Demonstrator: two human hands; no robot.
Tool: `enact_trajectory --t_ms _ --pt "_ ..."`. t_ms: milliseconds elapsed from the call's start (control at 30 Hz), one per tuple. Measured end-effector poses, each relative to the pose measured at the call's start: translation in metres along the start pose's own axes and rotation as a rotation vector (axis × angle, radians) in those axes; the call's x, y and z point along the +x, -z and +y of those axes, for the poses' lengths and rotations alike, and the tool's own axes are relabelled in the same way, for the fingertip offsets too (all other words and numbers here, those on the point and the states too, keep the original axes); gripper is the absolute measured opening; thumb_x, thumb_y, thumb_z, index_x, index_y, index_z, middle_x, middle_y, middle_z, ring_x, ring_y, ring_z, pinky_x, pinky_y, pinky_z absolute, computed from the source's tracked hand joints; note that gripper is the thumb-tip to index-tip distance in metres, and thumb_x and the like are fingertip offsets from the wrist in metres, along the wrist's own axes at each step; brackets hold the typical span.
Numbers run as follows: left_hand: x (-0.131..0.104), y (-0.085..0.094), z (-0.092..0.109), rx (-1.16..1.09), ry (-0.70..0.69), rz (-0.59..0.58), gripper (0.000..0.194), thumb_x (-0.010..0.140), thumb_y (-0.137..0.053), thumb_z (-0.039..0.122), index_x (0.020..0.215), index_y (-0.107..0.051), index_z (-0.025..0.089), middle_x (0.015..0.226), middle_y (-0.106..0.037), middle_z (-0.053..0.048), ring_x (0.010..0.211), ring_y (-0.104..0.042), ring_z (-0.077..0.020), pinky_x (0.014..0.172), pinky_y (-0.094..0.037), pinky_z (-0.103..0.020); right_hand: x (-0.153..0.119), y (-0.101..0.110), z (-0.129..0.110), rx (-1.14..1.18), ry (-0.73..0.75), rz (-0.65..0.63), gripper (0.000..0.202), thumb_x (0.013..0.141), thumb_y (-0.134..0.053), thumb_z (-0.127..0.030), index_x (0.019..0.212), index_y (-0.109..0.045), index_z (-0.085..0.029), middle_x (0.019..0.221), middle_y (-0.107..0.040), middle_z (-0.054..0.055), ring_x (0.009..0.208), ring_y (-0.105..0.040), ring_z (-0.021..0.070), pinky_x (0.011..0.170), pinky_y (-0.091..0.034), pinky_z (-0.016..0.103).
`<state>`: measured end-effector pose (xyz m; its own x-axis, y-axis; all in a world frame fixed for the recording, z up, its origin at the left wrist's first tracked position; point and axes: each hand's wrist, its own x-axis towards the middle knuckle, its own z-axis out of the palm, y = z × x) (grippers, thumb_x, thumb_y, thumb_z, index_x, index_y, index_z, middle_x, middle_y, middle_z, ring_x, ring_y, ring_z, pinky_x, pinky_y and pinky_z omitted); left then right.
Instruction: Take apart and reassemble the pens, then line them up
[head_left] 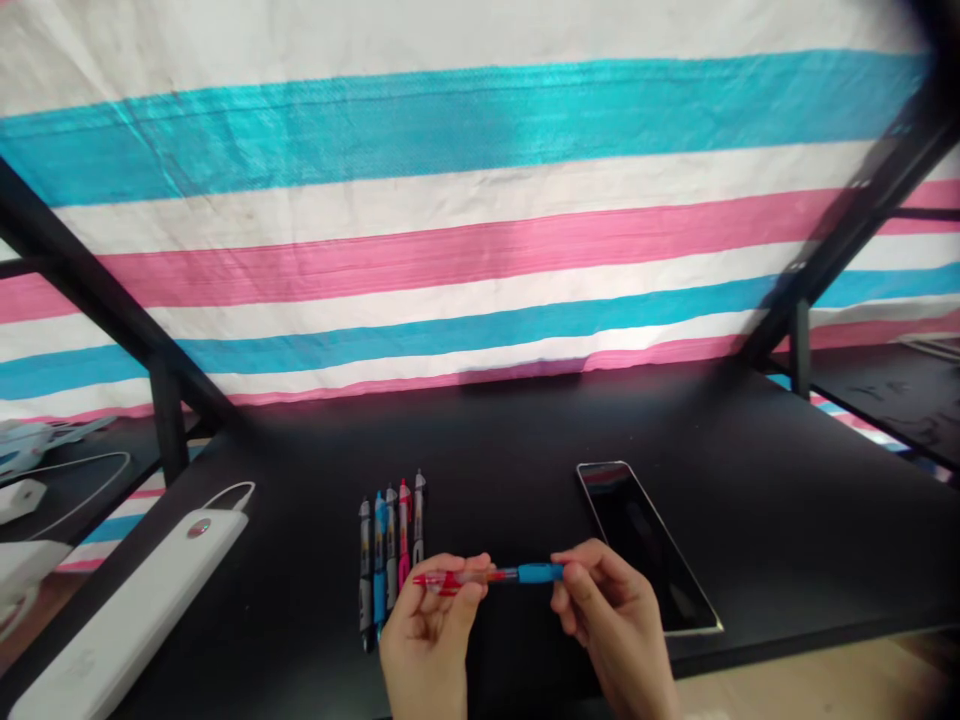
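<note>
Between my two hands, level above the near part of the desk, is a pen (502,575) with a red clip end, a clear middle and a blue grip. My left hand (431,630) pinches its red end between thumb and fingers. At the other end, my right hand (611,615) pinches the blue grip, and its fingers hide the tip. Just beyond my left hand lie several pens (390,540) side by side in a row, with grey, blue and pink grips. My left hand covers the lower ends of some of them.
A dark-screened phone (645,545) lies right of centre, partly behind my right hand. On the left a long white power strip (135,610) with a cable runs along the black desk (480,430). Black frame posts (169,420) stand at both sides, before a striped sheet (450,240).
</note>
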<state>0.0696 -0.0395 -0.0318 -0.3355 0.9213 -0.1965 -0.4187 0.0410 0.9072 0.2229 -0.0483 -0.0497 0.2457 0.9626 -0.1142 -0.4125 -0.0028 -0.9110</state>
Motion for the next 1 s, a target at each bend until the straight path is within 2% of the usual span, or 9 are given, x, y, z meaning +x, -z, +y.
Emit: enact_trajectory --t_ms 100,300,433,567,700,767,833,933,1000 --pt "-0.001 -0.001 0.002 0.048 -0.062 -0.03 0.031 0.066 -0.092 0.041 0.081 -0.075 0.019 0.082 -0.081 -0.007 0.074 -0.078 -0.0222 0.072 -0.063 -0.028 -0.001 -0.001 0.001 -0.013 0.02 -0.01 0.032 0.083 -0.081 -0.05 0.079 -0.074 -0.019 0.053 -0.065 0.0 0.04 -0.053 0.0083 0.038 -0.035 0.016" --pt "-0.001 -0.001 0.007 0.096 -0.048 -0.24 0.027 0.07 -0.089 0.041 0.076 -0.079 0.017 0.068 -0.074 -0.005 0.06 -0.069 -0.0175 0.061 -0.058 -0.026 -0.009 -0.014 -0.002 -0.005 0.038 -0.008 0.032 0.083 -0.081 -0.05 0.081 -0.073 -0.019 0.056 -0.066 0.0 0.045 -0.055 0.0096 0.042 -0.037 0.017" --pt "0.001 -0.001 0.005 0.115 -0.071 -0.161 0.027 0.069 -0.09 0.041 0.07 -0.077 0.017 0.065 -0.071 -0.004 0.056 -0.066 -0.0163 0.059 -0.056 -0.026 -0.011 -0.018 -0.002 -0.088 0.067 0.005 0.029 0.084 -0.08 -0.048 0.079 -0.073 -0.02 0.056 -0.065 0.0 0.045 -0.055 0.011 0.041 -0.036 0.019" --pt "-0.001 -0.003 0.005 0.066 -0.008 -0.122 0.036 0.069 -0.089 0.046 0.06 -0.072 0.016 0.056 -0.065 -0.001 0.047 -0.059 -0.0125 0.047 -0.049 -0.022 -0.016 -0.021 0.0 -0.202 0.287 0.031 0.015 0.086 -0.079 -0.036 0.077 -0.077 -0.024 0.058 -0.064 -0.001 0.052 -0.058 0.0141 0.052 -0.048 0.025" --pt "-0.003 -0.001 0.003 0.049 -0.066 -0.1 0.035 0.069 -0.089 0.049 0.067 -0.076 0.016 0.059 -0.067 -0.002 0.049 -0.061 -0.013 0.049 -0.051 -0.022 -0.018 -0.024 0.002 -0.177 0.437 0.012 0.011 0.092 -0.075 -0.035 0.086 -0.077 -0.027 0.075 -0.069 0.003 0.07 -0.064 0.0178 0.066 -0.053 0.027" --pt "-0.001 0.0 0.001 0.042 -0.113 -0.088 0.033 0.069 -0.089 0.049 0.072 -0.079 0.017 0.062 -0.069 -0.002 0.053 -0.063 -0.0139 0.053 -0.054 -0.023 -0.015 -0.023 0.003 -0.129 0.417 -0.047 0.021 0.091 -0.075 -0.042 0.106 -0.075 -0.028 0.094 -0.073 0.007 0.078 -0.066 0.0198 0.067 -0.054 0.029" --pt "0.002 0.001 -0.001 0.032 -0.127 -0.081 0.032 0.069 -0.09 0.048 0.074 -0.08 0.018 0.065 -0.072 -0.003 0.056 -0.065 -0.0144 0.056 -0.055 -0.022 -0.008 -0.019 0.004 -0.079 0.319 -0.153 0.039 0.09 -0.072 -0.052 0.118 -0.07 -0.025 0.095 -0.073 0.01 0.069 -0.064 0.0187 0.057 -0.052 0.027" --pt "0.007 0.001 -0.003 0.036 -0.105 -0.119 0.031 0.068 -0.091 0.047 0.072 -0.081 0.018 0.067 -0.073 -0.004 0.055 -0.065 -0.0142 0.054 -0.054 -0.022 0.001 -0.015 0.004 -0.107 0.137 -0.176 0.043 0.096 -0.061 -0.058 0.08 -0.068 -0.019 0.064 -0.064 0.004 0.049 -0.05 0.0114 0.044 -0.037 0.021" --pt "0.007 0.002 -0.004 0.048 -0.092 -0.129 0.03 0.066 -0.092 0.045 0.071 -0.082 0.018 0.069 -0.074 -0.005 0.055 -0.066 -0.0141 0.054 -0.055 -0.021 0.004 -0.014 0.003 -0.174 0.085 -0.131 0.048 0.097 -0.06 -0.057 0.069 -0.063 -0.018 0.059 -0.059 0.001 0.048 -0.046 0.0095 0.044 -0.034 0.02"
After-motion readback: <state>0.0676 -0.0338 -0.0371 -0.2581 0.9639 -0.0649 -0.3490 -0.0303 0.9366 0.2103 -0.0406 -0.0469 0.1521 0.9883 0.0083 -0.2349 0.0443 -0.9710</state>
